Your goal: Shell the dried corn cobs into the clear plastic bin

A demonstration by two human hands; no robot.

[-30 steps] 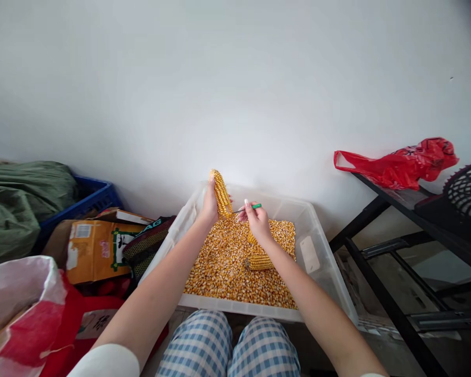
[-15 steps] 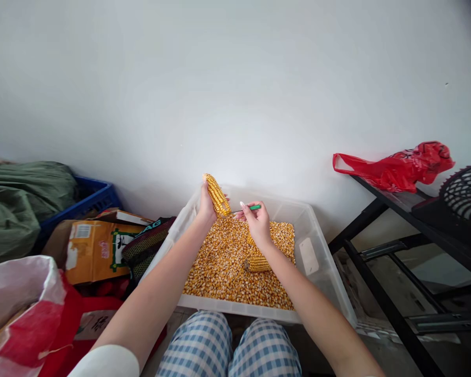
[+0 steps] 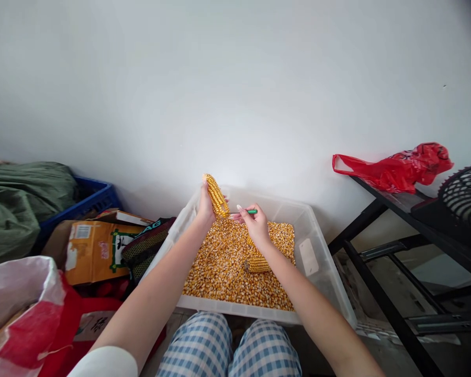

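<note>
One corn ear (image 3: 216, 197) is held in the left hand (image 3: 206, 206), fingers curled, above the kernels (image 3: 220, 262) in a bin (image 3: 239, 308). A green-handled tool (image 3: 253, 211) is pinched in the right hand's fingers; its tip may be pressed to the ear.

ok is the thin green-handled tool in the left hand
No, the right hand grips the thin green-handled tool, while the left hand holds a long yellow corn cob.

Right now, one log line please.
left hand: holds corn cob | right hand: holds green-handled tool, tip at cob's lower end | below: kernels in tub
</note>
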